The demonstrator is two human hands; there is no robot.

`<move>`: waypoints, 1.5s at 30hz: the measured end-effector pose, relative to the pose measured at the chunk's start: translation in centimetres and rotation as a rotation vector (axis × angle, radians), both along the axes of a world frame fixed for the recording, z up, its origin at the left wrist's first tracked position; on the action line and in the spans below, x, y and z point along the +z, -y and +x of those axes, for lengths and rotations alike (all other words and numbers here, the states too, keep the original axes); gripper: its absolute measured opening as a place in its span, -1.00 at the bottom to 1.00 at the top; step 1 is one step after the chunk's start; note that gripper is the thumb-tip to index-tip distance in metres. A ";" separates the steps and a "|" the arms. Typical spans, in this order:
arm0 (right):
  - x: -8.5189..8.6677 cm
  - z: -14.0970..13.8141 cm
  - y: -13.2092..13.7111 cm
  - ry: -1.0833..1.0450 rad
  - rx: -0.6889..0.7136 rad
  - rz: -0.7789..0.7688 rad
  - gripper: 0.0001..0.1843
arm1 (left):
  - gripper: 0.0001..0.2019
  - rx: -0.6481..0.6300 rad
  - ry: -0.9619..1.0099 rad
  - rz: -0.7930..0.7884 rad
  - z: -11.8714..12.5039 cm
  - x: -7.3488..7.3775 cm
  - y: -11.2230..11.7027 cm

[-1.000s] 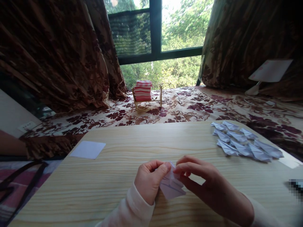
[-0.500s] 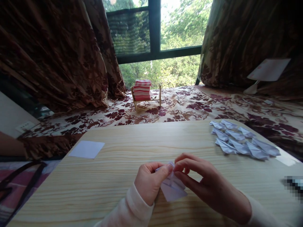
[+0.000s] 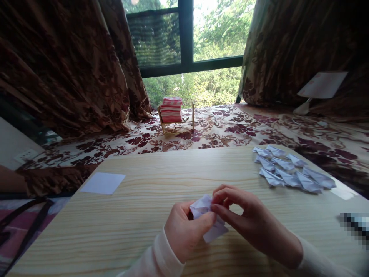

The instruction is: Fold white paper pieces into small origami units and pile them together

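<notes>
A partly folded white piece of paper (image 3: 201, 206) is held between both hands above the near middle of the table. My left hand (image 3: 186, 227) grips it from the left, its thumb lying across the front of the folds. At the paper's right edge, the thumb and fingertips of my right hand (image 3: 240, 215) are pinched together on it. A lower flap of the paper hangs down between the hands. The fingers behind the paper are hidden.
Several folded white paper pieces (image 3: 291, 169) lie in rows at the table's (image 3: 161, 173) far right. A flat paper sheet (image 3: 103, 183) lies at the left. Beyond stand a small rack with folded striped cloths (image 3: 171, 110) and a lamp (image 3: 323, 85). A blurred-out object (image 3: 356, 227) sits at the right edge.
My left thumb has slid lower and to the right over the paper, so more of its upper folds show. My right hand stays pinched at the right edge. The view has shifted slightly.
</notes>
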State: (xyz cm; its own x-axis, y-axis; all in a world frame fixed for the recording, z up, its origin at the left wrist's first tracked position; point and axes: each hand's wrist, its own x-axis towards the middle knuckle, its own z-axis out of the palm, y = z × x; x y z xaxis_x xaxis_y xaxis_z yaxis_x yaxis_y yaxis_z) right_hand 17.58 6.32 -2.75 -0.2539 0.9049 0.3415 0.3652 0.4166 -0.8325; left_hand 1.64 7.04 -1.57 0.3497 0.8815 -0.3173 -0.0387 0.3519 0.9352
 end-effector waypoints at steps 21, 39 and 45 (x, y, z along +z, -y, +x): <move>1.1 -0.2 0.1 -0.111 0.083 -0.375 -0.64 | -0.75 0.000 -0.046 0.095 0.4 -0.1 0.8; 0.2 0.1 -0.9 -0.431 -0.159 -0.434 -0.60 | -0.62 0.055 0.173 0.049 -0.4 -1.2 -0.2; 0.5 -0.7 -0.3 -0.392 -0.073 -0.568 -0.56 | -0.66 0.208 0.153 0.023 -0.6 -2.6 -0.6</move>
